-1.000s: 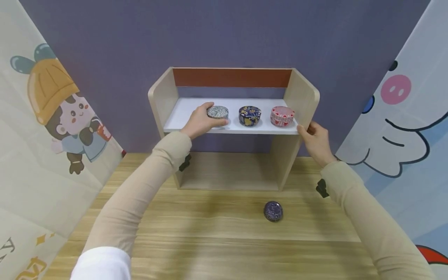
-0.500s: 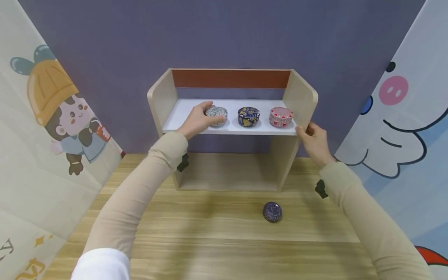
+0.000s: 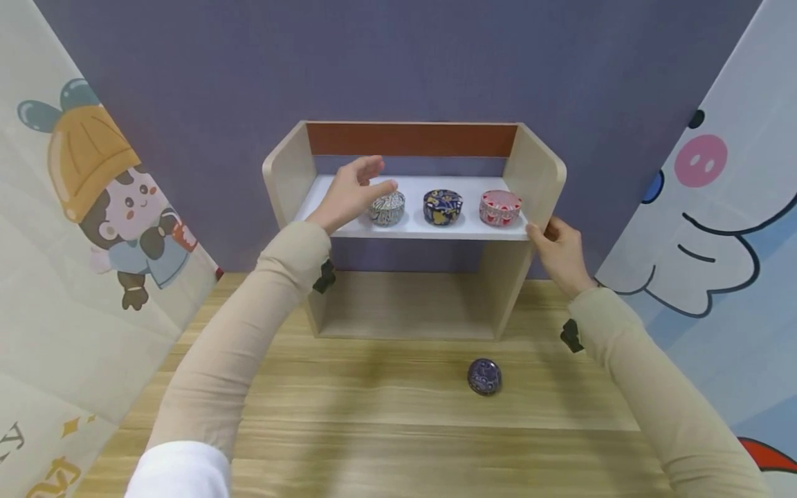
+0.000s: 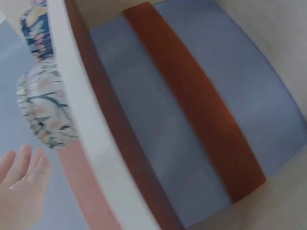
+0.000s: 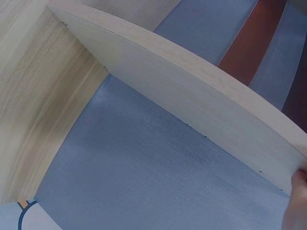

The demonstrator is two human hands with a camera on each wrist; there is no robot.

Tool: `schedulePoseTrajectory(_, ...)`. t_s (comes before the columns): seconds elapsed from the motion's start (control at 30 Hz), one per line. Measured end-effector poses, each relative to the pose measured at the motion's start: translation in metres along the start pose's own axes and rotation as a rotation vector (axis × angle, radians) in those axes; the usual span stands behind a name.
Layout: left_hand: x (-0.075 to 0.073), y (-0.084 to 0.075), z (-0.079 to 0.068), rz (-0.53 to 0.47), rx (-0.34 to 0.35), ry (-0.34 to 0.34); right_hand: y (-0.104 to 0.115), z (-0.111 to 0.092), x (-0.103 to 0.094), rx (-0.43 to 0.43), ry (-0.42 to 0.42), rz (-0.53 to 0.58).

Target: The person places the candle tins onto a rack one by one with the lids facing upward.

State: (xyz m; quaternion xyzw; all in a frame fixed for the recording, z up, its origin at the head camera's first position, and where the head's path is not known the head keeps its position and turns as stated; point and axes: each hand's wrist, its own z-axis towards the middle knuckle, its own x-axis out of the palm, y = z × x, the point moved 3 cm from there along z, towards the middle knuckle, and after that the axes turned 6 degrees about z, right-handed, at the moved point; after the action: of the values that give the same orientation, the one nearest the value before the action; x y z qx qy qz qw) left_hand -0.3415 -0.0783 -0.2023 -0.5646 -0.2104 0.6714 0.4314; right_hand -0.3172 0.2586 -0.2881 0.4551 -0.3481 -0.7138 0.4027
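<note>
Three round patterned tins stand in a row on the white upper board of a small wooden shelf [image 3: 544,181]: a black-and-white tin [image 3: 387,211], a navy-and-yellow tin [image 3: 443,207] and a pink-and-red tin [image 3: 500,208]. My left hand [image 3: 350,194] hovers just left of and above the black-and-white tin, its fingers apart and holding nothing. In the left wrist view that hand [image 4: 21,191] is near the pale tin [image 4: 47,105], with a gap between them. With thumb and fingers, my right hand [image 3: 560,254] grips the front edge of the shelf's right side panel [image 5: 192,72].
A dark purple round lid or tin [image 3: 484,377] lies on the wooden table [image 3: 398,408] in front of the shelf. Below the white board is an open lower compartment [image 3: 407,304]. A blue-grey backdrop [image 3: 411,62] rises behind, with printed cloths at both sides.
My left hand held the black-and-white tin on the board, then let go and rose slightly up and left. The tin stays on the board. My right hand keeps its grip.
</note>
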Motion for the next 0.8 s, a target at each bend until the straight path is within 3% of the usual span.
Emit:
schedulePoseTrajectory(0.33,0.0,-0.023,-0.016,-0.062,0.134,0.009,-0.002,0.001,-0.001,0.012,0.02,0.005)
schedulePoseTrajectory(0.57,0.017,-0.031,-0.041,-0.074,0.212,0.102,0.001,0.0,-0.001,-0.008,0.013,-0.009)
schedulePoseTrajectory(0.8,0.036,-0.027,-0.063,-0.033,0.245,0.184,0.002,-0.001,-0.001,0.011,0.012,0.002)
